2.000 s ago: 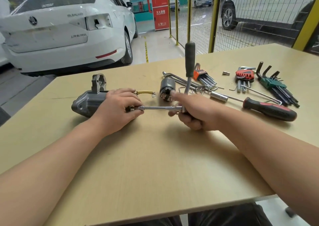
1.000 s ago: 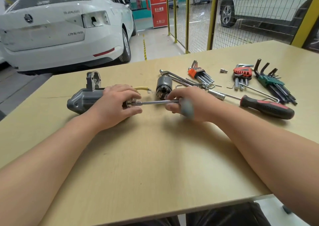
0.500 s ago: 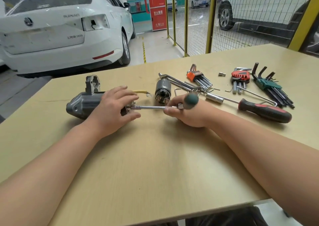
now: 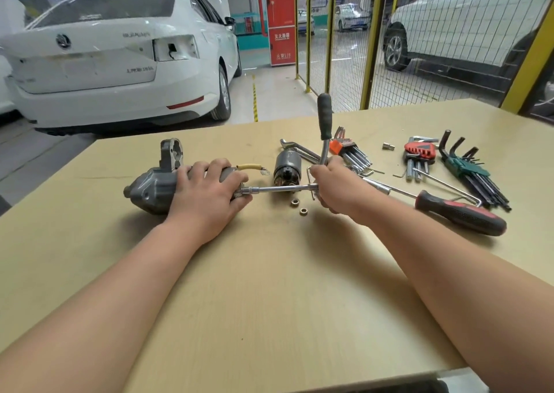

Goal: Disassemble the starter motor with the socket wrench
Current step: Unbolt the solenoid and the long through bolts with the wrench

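Beyond the table [image 4: 269, 302], at ten o'clock, a white car [image 4: 114, 62] seen from the rear, with a round badge [image 4: 63, 41] on the boot lid and lettering too blurred to read. On the tabletop at nine o'clock of centre, the grey starter motor [image 4: 153, 187], lying on its side with nose toward nine and mounting lug standing up. Over its body, the left hand [image 4: 207, 194], fingers curled round the housing, thumb down by the end facing three. Just past those fingers, toward one o'clock, a short yellow cable [image 4: 250, 167] ending in a bare ring terminal. Socket wrench [image 4: 280, 188] meeting the motor's end beside the left thumb, chrome bar level toward three, black-gripped handle rising toward twelve. Behind the bar, a dark cylindrical solenoid [image 4: 287, 164]. In front of it, two small loose nuts [image 4: 295, 203], slightly apart on the wood. Right hand [image 4: 332, 187] clamped on the wrench where bar meets handle, fingers wrapped tight. Far back at twelve, a red cabinet [image 4: 278, 18] bearing white Chinese characters, not sharp enough to read, beside a yellow-posted mesh fence [image 4: 344, 47]. Toward two o'clock from the right hand, an orange hex key set [image 4: 347, 149], a small metal piece [image 4: 388, 146], a red hex key set [image 4: 418, 152] and a green hex key set [image 4: 467, 167], holder print too small to read. Nearer, at three, a black-and-red screwdriver [image 4: 458, 212] lying flat.
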`<state>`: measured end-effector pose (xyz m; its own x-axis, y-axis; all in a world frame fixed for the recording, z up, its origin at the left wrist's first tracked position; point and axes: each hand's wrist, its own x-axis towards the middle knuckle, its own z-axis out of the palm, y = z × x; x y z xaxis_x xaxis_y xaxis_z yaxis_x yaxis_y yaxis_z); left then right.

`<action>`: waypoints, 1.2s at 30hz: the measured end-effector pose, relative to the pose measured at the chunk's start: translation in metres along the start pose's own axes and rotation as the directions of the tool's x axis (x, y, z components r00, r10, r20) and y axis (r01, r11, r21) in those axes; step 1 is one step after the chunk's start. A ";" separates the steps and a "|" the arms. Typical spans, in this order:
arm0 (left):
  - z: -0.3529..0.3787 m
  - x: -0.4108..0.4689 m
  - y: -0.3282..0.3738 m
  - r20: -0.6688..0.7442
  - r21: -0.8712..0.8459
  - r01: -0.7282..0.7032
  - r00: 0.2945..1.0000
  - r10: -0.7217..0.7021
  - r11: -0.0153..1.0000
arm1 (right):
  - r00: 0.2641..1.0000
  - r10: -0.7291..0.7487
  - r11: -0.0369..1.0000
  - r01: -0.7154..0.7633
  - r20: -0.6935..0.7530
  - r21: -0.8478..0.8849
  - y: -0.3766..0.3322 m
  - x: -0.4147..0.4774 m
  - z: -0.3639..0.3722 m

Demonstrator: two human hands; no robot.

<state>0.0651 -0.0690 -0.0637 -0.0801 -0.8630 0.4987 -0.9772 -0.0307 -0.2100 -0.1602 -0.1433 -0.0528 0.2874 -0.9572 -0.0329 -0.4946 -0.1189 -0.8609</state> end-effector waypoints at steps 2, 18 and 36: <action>0.002 0.002 0.007 -0.003 0.006 0.038 0.999 -0.038 0.999 | 1.000 -0.017 1.000 0.017 -0.008 0.003 0.003 -0.001 -0.003; -0.007 -0.001 0.020 0.011 -0.231 -0.007 1.000 0.010 0.973 | 0.945 -0.323 0.900 0.325 -0.056 0.290 0.017 -0.018 -0.026; -0.008 0.007 0.007 -0.110 -0.473 -0.079 0.994 0.031 0.878 | 0.950 -0.311 0.890 0.290 0.004 0.351 0.024 -0.010 -0.029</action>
<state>0.0562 -0.0716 -0.0548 -0.1313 -0.8032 0.5811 -0.9441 0.2801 0.1738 -0.1987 -0.1447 -0.0585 0.4303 -0.8717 0.2344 -0.0692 -0.2908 -0.9543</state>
